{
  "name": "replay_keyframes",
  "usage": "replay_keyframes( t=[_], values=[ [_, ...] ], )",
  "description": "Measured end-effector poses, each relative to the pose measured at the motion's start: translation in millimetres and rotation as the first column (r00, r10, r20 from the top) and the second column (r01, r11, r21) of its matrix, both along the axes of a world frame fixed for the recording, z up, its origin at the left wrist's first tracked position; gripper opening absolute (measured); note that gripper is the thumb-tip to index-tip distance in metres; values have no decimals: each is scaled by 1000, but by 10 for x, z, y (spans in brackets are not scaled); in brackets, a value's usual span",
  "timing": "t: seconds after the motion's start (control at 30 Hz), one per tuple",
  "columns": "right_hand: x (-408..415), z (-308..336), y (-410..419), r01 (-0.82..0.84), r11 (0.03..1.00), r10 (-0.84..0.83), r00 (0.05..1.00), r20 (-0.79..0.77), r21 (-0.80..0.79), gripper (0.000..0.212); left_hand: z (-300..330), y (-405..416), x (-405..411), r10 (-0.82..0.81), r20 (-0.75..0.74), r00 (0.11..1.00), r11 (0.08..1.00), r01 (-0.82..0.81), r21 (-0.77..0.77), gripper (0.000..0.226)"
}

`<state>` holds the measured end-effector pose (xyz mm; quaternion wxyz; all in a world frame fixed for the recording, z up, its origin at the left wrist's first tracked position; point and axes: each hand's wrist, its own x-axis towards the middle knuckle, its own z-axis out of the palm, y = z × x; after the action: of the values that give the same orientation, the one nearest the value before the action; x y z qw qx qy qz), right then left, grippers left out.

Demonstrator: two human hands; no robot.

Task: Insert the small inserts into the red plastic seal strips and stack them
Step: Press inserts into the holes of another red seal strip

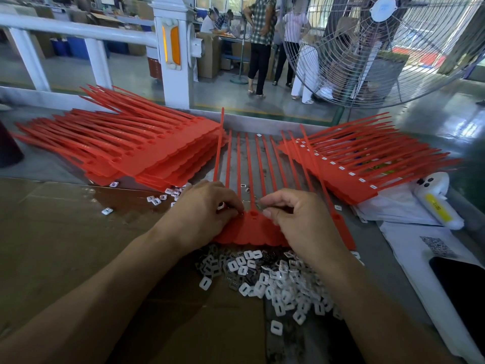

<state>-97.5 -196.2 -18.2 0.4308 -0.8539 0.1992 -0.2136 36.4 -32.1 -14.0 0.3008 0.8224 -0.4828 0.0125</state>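
I have a red seal strip sheet (252,232) flat on the bench in front of me, its joined tag ends toward me and its thin tails fanning away toward the metal rail. My left hand (207,206) rests on the sheet's left part, fingers curled down with the fingertips pressed at the row of sockets; I cannot tell whether there is an insert under them. My right hand (296,214) sits on the right part, fingers bent and thumb tucked in close to the forefinger near an empty round socket, and whether it pinches an insert is hidden from me.

Just below the sheet, between my forearms, lies the loose heap of small white inserts (275,277), partly on the brown cardboard (65,245). A few more inserts are scattered by my left hand.

To the left is a stack of red strip sheets with empty sockets (136,151). To the right is another stack (354,166) whose sockets show white inserts. Beside that stack lies a white handheld device (435,200) with a yellow label. A large floor fan (380,48) stands beyond the rail.
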Motion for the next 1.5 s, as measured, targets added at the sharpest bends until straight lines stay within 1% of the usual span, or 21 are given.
replay_keyframes(
  t=[0.17, 0.33, 0.67, 0.83, 0.9, 0.97, 1.07, 1.17, 1.23, 1.37, 1.43, 1.5],
  values=[
    [60, -32, 4, -21, 998, 20, 999, -31, -56, 16, 15, 13, 6, -41, 31, 999, 998, 39, 46, 18],
    [126, -44, 36, -51, 992, 45, 997, -60, -116, 15, 15, 22, 7, -10, 42, 999, 1000, 10, 7, 15],
    [138, -21, 16, -68, 991, 51, 988, -145, -115, 19, 5, 40, 25, 2, 25, 1000, 999, -3, 35, 15],
    [72, 1, -12, -47, 995, 38, 994, -107, -90, 19, 4, 35, 44, 0, 27, 1000, 1000, -1, 29, 14],
    [54, 16, -1, -50, 992, 39, 995, -95, -118, 16, -9, 31, 59, -7, 20, 1000, 1000, 6, 24, 14],
    [39, 45, 31, -91, 980, 79, 994, -79, -174, 14, -22, 30, 66, -17, 12, 1000, 1000, 17, 14, 14],
    [18, 92, 141, -253, 941, 233, 966, -115, -223, 14, -38, 24, 73, -21, -3, 1000, 1000, 21, -12, 15],
    [23, 103, 285, -421, 867, 384, 906, -179, -268, 16, -52, 16, 86, -1, -29, 1000, 999, 0, -40, 18],
    [36, 100, 358, -498, 812, 455, 867, -204, -304, 19, -56, 7, 97, 16, -50, 999, 998, -19, -63, 18],
    [57, 81, 469, -564, 731, 498, 826, -265, -384, 26, -46, -3, 103, 55, -78, 995, 990, -65, -123, 18],
    [63, 66, 509, -562, 720, 495, 827, -267, -407, 22, -43, 0, 95, 60, -77, 995, 989, -69, -130, 18],
    [64, 63, 521, -551, 731, 489, 835, -253, -403, 17, -36, 3, 79, 61, -82, 995, 989, -71, -130, 17]
  ],
)
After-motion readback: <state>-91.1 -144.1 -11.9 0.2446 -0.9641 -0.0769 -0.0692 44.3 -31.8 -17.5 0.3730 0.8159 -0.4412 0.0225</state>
